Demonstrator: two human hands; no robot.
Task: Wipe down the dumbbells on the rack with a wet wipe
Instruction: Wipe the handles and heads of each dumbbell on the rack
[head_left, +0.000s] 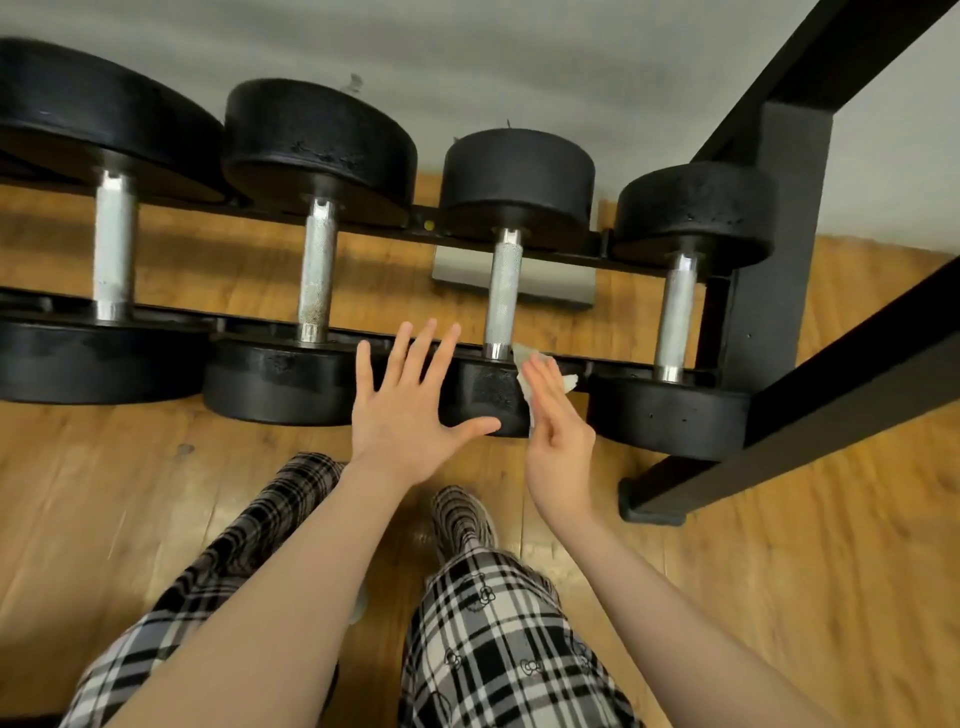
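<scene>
Two bare forearms reach out over plaid trousers (498, 613), black-and-white check, above a glossy wood plank floor (93, 493). Left hand (410, 405) flat, fingers straight and spread, thumb tip touching the near head of the third dumbbell (503, 291); grasping nothing. Right hand (558, 415) edge-on, fingers straight, pressing a crumpled white wet wipe (530, 366) against the right side of that same near head; whether any finger curls round the wipe cannot be told. Four dumbbells lie crosswise on the black metal rack (769, 260), heads resting on its near and far rails, sizes shrinking left to right. Each has round black heads, pitted and scuffed, and a silver handle; the knurling is plain on the middle two. A grey flat plate (566, 291) sits on the floor under the rack. Grey wall (519, 67) behind.
</scene>
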